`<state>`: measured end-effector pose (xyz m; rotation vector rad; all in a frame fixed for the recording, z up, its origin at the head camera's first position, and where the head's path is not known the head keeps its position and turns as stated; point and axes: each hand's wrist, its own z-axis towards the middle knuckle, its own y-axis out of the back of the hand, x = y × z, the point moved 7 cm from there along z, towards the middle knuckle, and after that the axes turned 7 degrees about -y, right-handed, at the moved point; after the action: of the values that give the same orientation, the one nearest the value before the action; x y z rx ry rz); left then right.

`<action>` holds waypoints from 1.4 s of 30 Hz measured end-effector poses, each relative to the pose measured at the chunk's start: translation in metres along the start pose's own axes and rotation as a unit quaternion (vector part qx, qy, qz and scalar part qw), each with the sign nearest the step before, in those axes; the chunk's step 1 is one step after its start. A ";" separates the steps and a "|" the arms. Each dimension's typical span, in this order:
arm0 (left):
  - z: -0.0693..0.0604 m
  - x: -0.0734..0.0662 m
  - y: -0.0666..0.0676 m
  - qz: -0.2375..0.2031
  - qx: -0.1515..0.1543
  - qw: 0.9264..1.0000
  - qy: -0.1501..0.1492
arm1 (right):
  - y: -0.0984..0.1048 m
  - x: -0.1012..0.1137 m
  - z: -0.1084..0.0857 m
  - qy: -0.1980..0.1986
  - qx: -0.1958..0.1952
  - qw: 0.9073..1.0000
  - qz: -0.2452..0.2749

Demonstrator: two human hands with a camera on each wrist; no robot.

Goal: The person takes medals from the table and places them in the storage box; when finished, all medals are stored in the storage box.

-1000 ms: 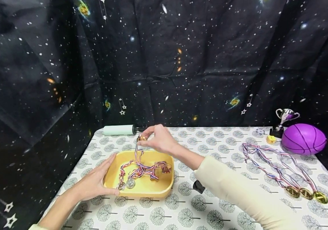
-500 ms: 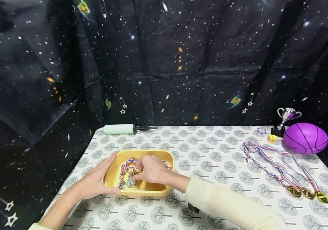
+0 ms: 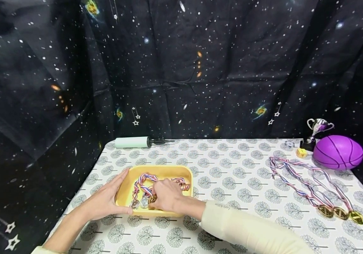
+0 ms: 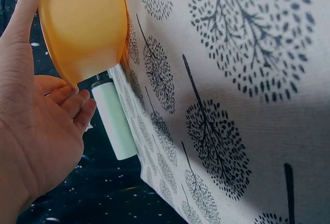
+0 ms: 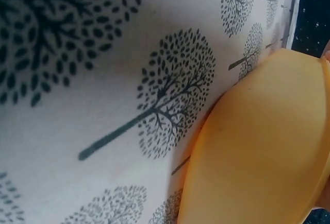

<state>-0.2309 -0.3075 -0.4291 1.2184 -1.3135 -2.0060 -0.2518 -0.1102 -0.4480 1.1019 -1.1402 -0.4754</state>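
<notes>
We had a yellow tray [image 3: 165,170] left of centre on the table [image 3: 219,160], both hands at it. Left hand [image 3: 106,200]: thumb along the near rim, fingers bent round the left end, so we logged it as holding the tray. Right hand [image 3: 168,195]: down inside the tray, thumb and fingers drawn together at a gold-toned medal [image 3: 151,199]. We read that as a pinch; the hand hid part of the contact. Medal sat close to the near wall, just right of two silver medals [image 3: 144,202]; we couldn't tell if it touched the tray bottom. Striped ribbons [image 3: 149,176] looped behind, partly covered. Wrist views gave us only the tray's outside, no medals.

Step, our call: setting this medal in line beside the silver pair. Next move, as we judged it, called for easing the pinch and lifting away without snagging ribbon, left hand bracing the tray.

Elsewhere: three gold medals [image 3: 340,213] at right, purple ball [image 3: 338,152] and trophy [image 3: 319,125] far right, pale green pump [image 3: 132,142] far left.
</notes>
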 end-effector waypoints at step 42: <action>0.001 0.002 -0.002 -0.003 0.004 1.000 -0.004 | 0.208 -0.199 -0.071 -0.060 -0.098 0.950 0.289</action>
<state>-0.2327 -0.3074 -0.4310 1.2191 -1.3238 -2.0138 -0.3114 0.1670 -0.3615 0.5305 -1.4209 -0.1868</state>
